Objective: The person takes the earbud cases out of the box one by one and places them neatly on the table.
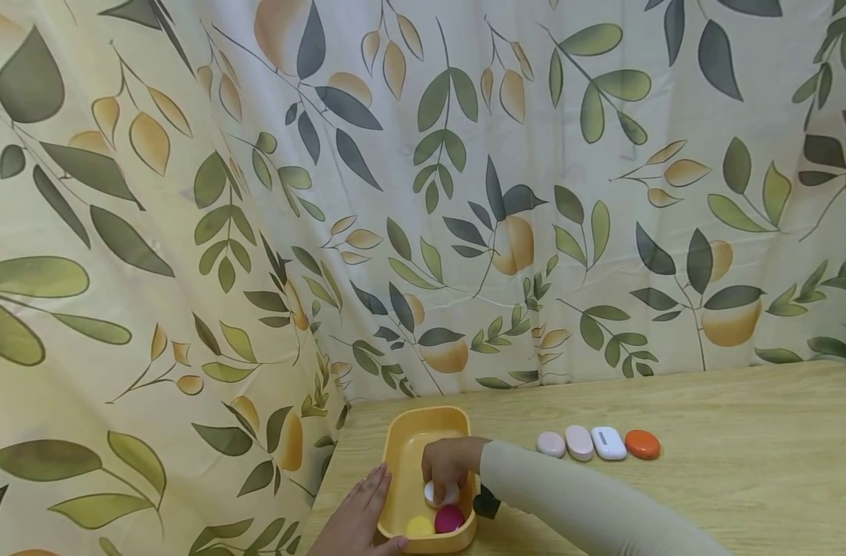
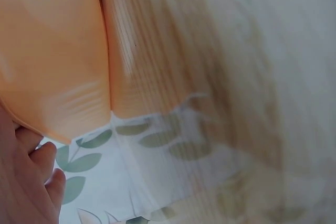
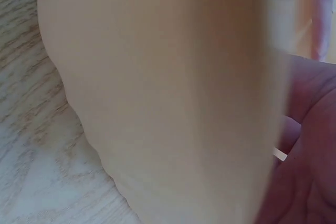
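Note:
A yellow-orange rectangular tray (image 1: 426,412) stands on the table. My right hand (image 1: 449,461) reaches down into it, its fingers bent over a white rounded object (image 1: 431,494) and pinching it; the fingers hide part of it. Close by in the tray lie a magenta round object (image 1: 449,518) and a yellow one (image 1: 420,527). Against the tray's left side rests my left hand (image 1: 357,516), fingers extended along the wall and thumb by the front corner. In the left wrist view its fingers (image 2: 44,156) touch the tray's edge. The sleeve fills most of the right wrist view.
Right of the tray, a row holds a pale pink round item (image 1: 551,444), a pink oval one (image 1: 579,443), a white earbud case (image 1: 608,443) and an orange rounded item (image 1: 642,444). A leaf-patterned curtain (image 1: 492,309) borders the wooden table (image 1: 763,455) behind and at left.

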Tool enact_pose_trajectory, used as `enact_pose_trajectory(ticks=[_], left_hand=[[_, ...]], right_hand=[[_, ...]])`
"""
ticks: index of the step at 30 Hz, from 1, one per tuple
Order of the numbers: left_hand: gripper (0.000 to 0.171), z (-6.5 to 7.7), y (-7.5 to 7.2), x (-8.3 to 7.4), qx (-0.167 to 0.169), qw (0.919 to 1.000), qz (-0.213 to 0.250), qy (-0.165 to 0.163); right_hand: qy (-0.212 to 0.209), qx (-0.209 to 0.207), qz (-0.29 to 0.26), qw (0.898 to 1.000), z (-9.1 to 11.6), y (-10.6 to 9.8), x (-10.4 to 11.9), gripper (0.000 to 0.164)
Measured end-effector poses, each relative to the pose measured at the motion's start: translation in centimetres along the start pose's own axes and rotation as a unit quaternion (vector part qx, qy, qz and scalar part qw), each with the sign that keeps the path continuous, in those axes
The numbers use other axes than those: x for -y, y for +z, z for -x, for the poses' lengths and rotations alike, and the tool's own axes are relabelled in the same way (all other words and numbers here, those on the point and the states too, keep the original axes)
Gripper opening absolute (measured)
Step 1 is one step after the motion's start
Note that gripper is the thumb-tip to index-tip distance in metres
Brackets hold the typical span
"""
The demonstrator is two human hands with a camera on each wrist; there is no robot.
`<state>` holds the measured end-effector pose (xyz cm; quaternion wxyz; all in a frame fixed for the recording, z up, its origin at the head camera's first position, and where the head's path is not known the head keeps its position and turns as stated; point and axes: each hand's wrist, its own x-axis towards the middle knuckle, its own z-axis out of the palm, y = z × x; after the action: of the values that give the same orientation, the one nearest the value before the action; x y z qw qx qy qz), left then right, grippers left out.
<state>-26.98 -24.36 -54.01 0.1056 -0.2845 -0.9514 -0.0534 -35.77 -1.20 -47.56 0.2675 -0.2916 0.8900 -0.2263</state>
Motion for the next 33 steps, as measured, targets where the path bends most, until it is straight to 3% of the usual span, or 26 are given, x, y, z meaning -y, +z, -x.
enact_pose_trajectory(ticks=[15,25,33], left_hand=[[0.093,-0.23,0.34,-0.2,0.003,1.0,0.0,0.004],[0.095,-0.01,0.55,-0.09,-0.004,0.9997,-0.025,0.005],[0.095,0.12,0.56,0.1,-0.025,0.9987,-0.041,0.016]], right_hand=[[-0.026,-0.009,0.033,0.999,0.47,0.38,-0.37,0.012],[-0.057,-0.003,0.005,0.998,0.28,0.51,-0.38,0.008],[-0.054,0.022,-0.05,0.997,0.48,0.23,-0.19,0.011]])
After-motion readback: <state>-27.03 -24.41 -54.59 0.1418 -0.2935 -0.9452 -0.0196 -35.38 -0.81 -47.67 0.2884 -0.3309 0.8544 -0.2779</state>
